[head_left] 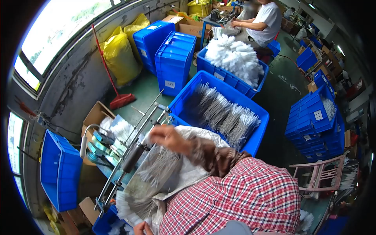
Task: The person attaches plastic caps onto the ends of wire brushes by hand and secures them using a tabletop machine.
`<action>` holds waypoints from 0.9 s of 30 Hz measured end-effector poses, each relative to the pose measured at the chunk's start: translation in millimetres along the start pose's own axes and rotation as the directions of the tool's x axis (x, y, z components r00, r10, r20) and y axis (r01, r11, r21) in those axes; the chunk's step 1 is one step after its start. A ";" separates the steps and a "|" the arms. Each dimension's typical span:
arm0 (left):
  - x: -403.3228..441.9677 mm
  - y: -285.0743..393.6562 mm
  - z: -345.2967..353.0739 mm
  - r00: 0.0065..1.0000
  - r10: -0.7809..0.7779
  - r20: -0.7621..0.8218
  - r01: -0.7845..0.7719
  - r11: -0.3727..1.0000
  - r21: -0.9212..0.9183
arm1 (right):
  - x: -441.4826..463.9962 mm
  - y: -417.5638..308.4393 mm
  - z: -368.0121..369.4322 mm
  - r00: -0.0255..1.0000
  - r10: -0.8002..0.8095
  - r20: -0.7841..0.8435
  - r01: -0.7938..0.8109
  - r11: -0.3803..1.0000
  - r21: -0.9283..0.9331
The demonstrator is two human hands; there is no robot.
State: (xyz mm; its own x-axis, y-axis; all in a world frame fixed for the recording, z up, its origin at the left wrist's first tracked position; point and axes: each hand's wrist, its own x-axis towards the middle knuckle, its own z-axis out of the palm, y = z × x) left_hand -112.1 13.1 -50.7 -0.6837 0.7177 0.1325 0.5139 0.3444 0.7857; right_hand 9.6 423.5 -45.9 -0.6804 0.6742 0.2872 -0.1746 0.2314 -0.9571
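My right hand (170, 138) is over the machine's dark roller (134, 157), slightly blurred by motion. Its fingers are curled together beside a small white piece, and what they pinch is not clear. My left hand (142, 228) shows only in part at the bottom edge, near the white tips of a bundle; its grip is hidden. Across my lap lies a whitish woven sack (196, 164) with a bundle of thin wire stems (158, 166) with white ends on it. The machine's metal rails (113, 187) run along the sack's left side.
A blue bin (260, 135) of similar white-tipped wires stands ahead, with another blue bin (260, 88) of white tufts behind it. A red broom (122, 101) leans by yellow sacks (121, 58). Stacked blue bins (313, 121) and a chair (319, 176) are right. A co-worker (267, 21) sits beyond.
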 end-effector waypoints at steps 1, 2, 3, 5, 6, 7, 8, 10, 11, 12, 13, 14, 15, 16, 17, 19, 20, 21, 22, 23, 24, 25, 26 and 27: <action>-1.2 2.9 -6.3 1.000 -0.007 -0.008 0.007 1.000 0.005 | 4.5 -2.7 -21.4 0.996 0.062 -0.071 -0.057 0.996 0.068; 4.3 5.4 -8.5 1.000 0.002 -0.024 -0.002 1.000 0.006 | 10.2 -14.9 -44.9 0.985 -0.016 -0.171 0.016 1.000 0.000; 7.3 7.7 -13.3 0.998 0.053 -0.029 -0.053 0.998 0.016 | 14.1 -26.9 -66.0 0.958 -0.099 -0.269 0.083 0.994 -0.069; 10.7 14.9 -23.2 0.987 0.153 -0.038 -0.151 0.987 0.044 | 18.2 -52.6 -99.3 0.835 -0.072 -0.546 0.141 0.986 0.085; 16.4 24.2 -28.3 0.992 -0.121 -0.032 0.115 0.981 -0.156 | 19.9 -61.7 -115.6 0.787 -0.124 -0.604 0.218 0.972 0.085; 19.4 29.8 -30.7 0.992 -0.120 -0.030 0.112 0.975 -0.190 | 19.3 -73.9 -126.6 0.739 -0.123 -0.662 0.346 0.913 0.217; 22.7 33.9 -33.6 0.993 -0.118 -0.024 0.110 0.969 -0.223 | 17.6 -83.6 -133.7 0.735 -0.137 -0.664 0.404 0.876 0.266; 34.6 45.1 -32.5 1.000 0.003 -0.025 -0.008 0.977 -0.214 | 13.8 -94.4 -139.6 0.700 -0.180 -0.692 0.487 0.828 0.277; 38.3 46.3 -31.8 1.000 -0.008 -0.007 0.006 0.970 -0.244 | 11.7 -97.3 -137.1 0.672 -0.204 -0.712 0.510 0.825 0.244; 41.7 43.2 -29.3 1.000 -0.016 0.010 0.018 0.962 -0.274 | 9.9 -98.7 -134.6 0.642 -0.230 -0.731 0.534 0.819 0.211; 46.6 36.8 -25.2 0.999 -0.024 0.027 0.031 0.952 -0.305 | 9.0 -90.1 -132.3 0.647 -0.220 -0.730 0.545 0.803 0.241; 47.5 30.9 -19.8 0.964 -0.265 0.009 0.252 0.907 -0.337 | 7.2 -86.3 -128.3 0.656 -0.217 -0.723 0.527 0.818 0.232; 55.8 24.0 -10.8 0.966 -0.259 -0.001 0.235 0.876 -0.421 | 4.7 -81.9 -123.1 0.667 -0.207 -0.716 0.503 0.834 0.227; 66.0 20.3 2.9 0.965 -0.261 -0.012 0.219 0.834 -0.506 | 4.1 -72.5 -121.3 0.689 -0.157 -0.707 0.441 0.866 0.237; 74.0 20.3 12.8 0.964 -0.266 -0.025 0.200 0.781 -0.592 | 7.0 -66.7 -113.8 0.686 -0.114 -0.719 0.426 0.863 0.271; 85.8 65.5 41.6 0.979 -0.178 -0.101 0.093 0.827 -0.554 | 6.1 -45.3 -108.9 0.762 -0.026 -0.647 0.391 0.815 0.427; 89.3 85.1 51.4 0.982 -0.151 -0.114 0.074 0.860 -0.506 | 8.3 -40.4 -104.8 0.785 0.020 -0.619 0.352 0.808 0.473; 90.8 96.6 58.1 0.985 -0.124 -0.124 0.054 0.889 -0.455 | 9.3 -36.9 -101.3 0.798 0.062 -0.600 0.310 0.811 0.497; 91.2 97.6 64.2 0.984 -0.147 -0.101 0.093 0.906 -0.412 | 9.0 -35.8 -98.4 0.815 0.084 -0.573 0.284 0.805 0.522; 90.9 96.2 71.8 0.986 -0.144 -0.082 0.098 0.905 -0.414 | 9.1 -35.4 -97.9 0.832 0.100 -0.545 0.260 0.798 0.543; 89.8 94.3 79.8 0.988 -0.140 -0.065 0.102 0.905 -0.413 | 9.1 -35.7 -99.1 0.833 0.103 -0.543 0.251 0.804 0.539; 88.4 91.1 86.5 0.989 -0.140 -0.050 0.107 0.907 -0.408 | 9.1 -35.9 -98.8 0.836 0.110 -0.538 0.240 0.807 0.539; 89.0 88.8 92.9 0.989 -0.137 -0.049 0.109 0.919 -0.379 | 9.1 -35.6 -96.8 0.840 0.121 -0.530 0.227 0.808 0.544; 88.4 88.0 95.8 0.991 -0.130 -0.029 0.113 0.933 -0.342 | 6.9 -36.5 -97.4 0.855 0.110 -0.507 0.225 0.802 0.554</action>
State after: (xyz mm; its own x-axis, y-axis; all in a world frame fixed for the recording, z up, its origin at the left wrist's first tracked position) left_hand -77.7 164.8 -27.8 -0.7594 0.6490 0.0466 0.2252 0.1951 0.9546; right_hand 80.6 488.0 -5.2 -0.2406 0.9572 0.1607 -0.6872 -0.0510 -0.7247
